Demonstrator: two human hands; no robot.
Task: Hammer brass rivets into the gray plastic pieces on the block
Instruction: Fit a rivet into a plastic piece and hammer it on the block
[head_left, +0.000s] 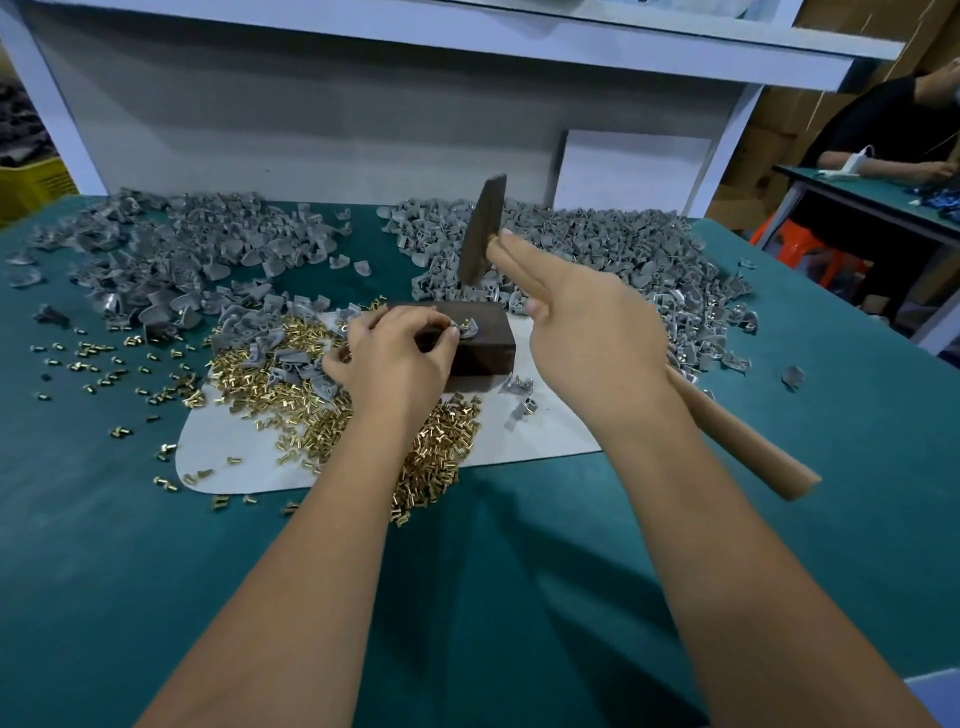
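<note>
A dark block stands on a white mat at the table's middle. On its top lies one gray plastic piece with a brass rivet standing in it. My left hand pinches that piece at the block's left side. My right hand grips a wooden-handled hammer, index finger stretched along the handle. The hammer's dark head is raised above the block, tilted. A heap of brass rivets lies on the mat under my left wrist.
Two big piles of gray plastic pieces lie behind the block, one at the left and one at the right. Loose rivets dot the green table. A white panel leans at the back. A person sits far right.
</note>
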